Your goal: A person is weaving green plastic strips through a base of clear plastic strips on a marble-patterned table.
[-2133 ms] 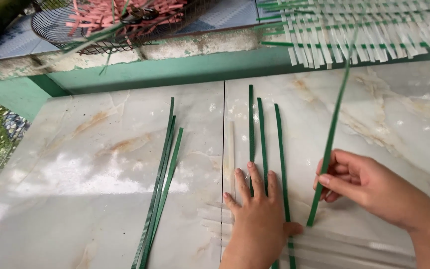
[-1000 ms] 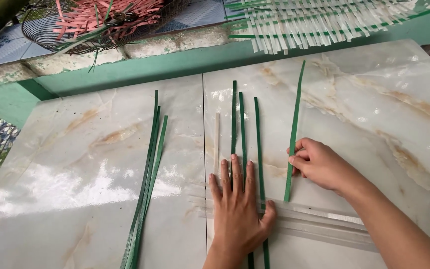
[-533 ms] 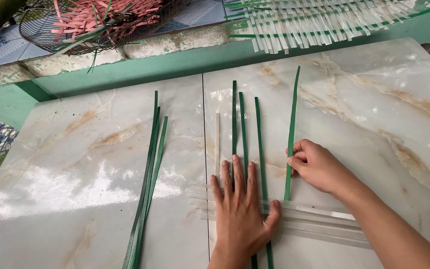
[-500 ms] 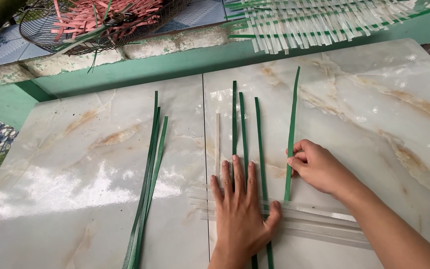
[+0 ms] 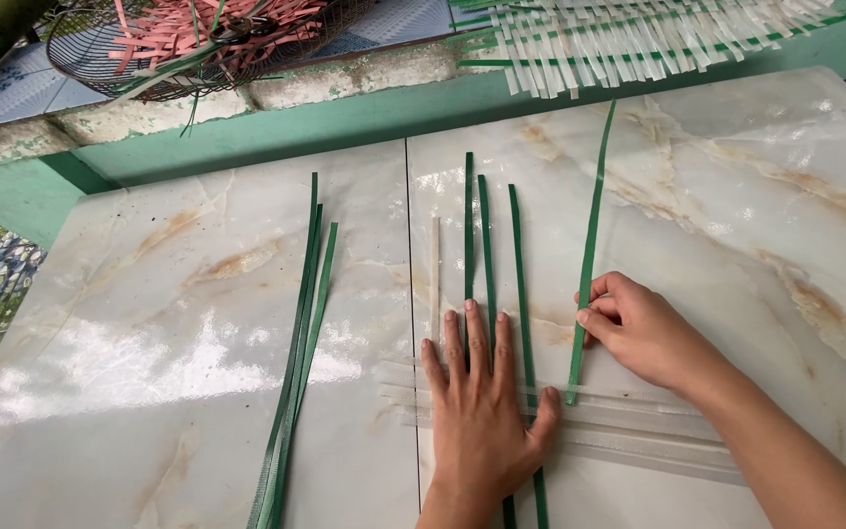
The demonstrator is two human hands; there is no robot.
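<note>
Glossy marble-patterned tabletop [image 5: 149,353] fills the view, with a green ledge behind it, a wire basket of pink strips [image 5: 198,39] at the far left and a woven panel of pale and green strips [image 5: 638,39] at the far right.

Laid lengthwise near the middle are three upright green strips [image 5: 489,245], crossing pale translucent strips [image 5: 638,431] that run sideways. The left hand [image 5: 482,411] lies flat with fingers spread, pressing the green strips down where they cross the pale ones; its grip is released, nothing clasped. The right hand [image 5: 638,328] pinches a fourth green strip [image 5: 591,235] between thumb and fingers, its lower end resting on the pale strips and its top leaning away to the right. A spare bundle of green strips [image 5: 298,343] waits well apart on the left.

The step in hand looks like adding a new upright to a flat weave. Next, that strip would need bringing parallel and close beside the others, threaded over and under the crosswise strips, while the flat hand holds the weave steady.
</note>
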